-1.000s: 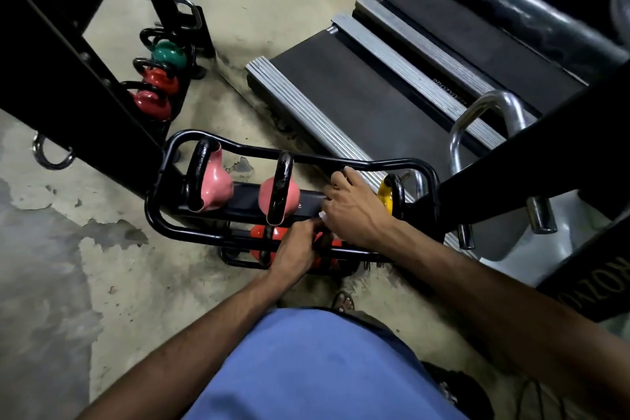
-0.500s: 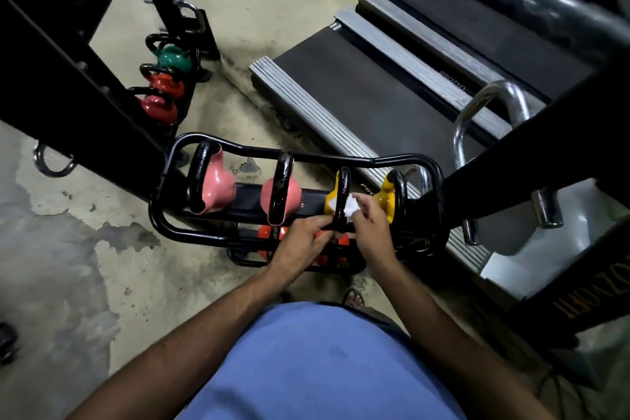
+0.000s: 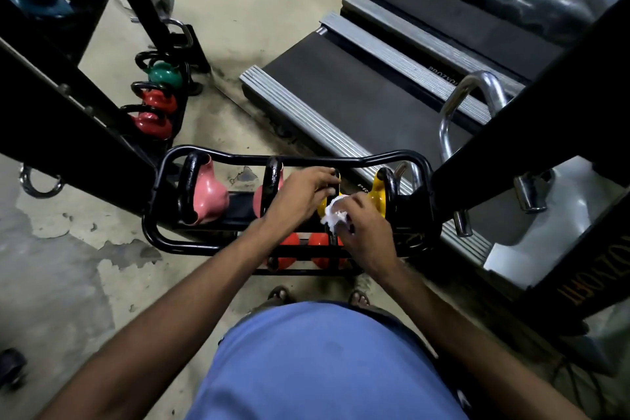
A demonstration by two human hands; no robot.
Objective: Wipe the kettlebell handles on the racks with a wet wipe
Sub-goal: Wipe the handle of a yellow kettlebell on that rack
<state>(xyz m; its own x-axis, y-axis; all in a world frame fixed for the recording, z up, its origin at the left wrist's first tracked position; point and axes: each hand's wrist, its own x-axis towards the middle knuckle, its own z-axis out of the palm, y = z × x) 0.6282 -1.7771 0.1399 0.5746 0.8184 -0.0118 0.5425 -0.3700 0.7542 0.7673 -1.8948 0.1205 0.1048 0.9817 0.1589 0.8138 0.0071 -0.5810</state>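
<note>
A low black tube rack [image 3: 160, 232] holds a row of kettlebells with black handles: a large pink one [image 3: 208, 198], a second pink one [image 3: 260, 203], a yellow one [image 3: 322, 208] and another yellow one [image 3: 378, 196]. Orange kettlebells [image 3: 289, 240] sit on the shelf below. My left hand [image 3: 300, 196] grips the top of the first yellow kettlebell's handle. My right hand [image 3: 364, 225] holds a crumpled white wet wipe [image 3: 334, 215] against the near part of that same handle.
A second rack at the upper left carries a green kettlebell [image 3: 165, 73] and red ones [image 3: 153, 112]. A treadmill deck [image 3: 341, 102] lies behind the rack, with black machine frames [image 3: 511, 133] at the right. The concrete floor [image 3: 68, 249] is stained.
My left hand rose from the rack's lower front to the top of the yellow kettlebell's handle. My right hand, earlier over the handle, now holds the wipe at its near side.
</note>
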